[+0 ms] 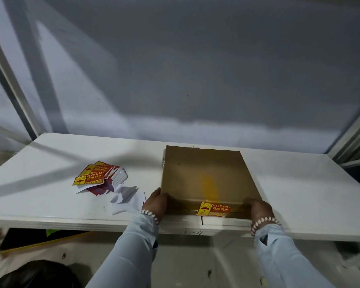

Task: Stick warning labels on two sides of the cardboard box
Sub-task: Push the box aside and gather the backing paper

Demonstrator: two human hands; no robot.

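Note:
A brown cardboard box (206, 173) lies on the white table (299, 194) near its front edge. A yellow and red "KEEP DRY" label (213, 208) is stuck on the box's near side face. My left hand (156, 202) grips the box's near left corner. My right hand (259, 207) holds the near right corner. A loose pile of the same warning labels (94, 175) lies on the table to the left of the box.
Crumpled white backing papers (125, 196) lie between the label pile and my left hand. A grey wall rises behind the table. A metal frame post (353, 138) stands at the right. Dark objects sit on the floor at lower left.

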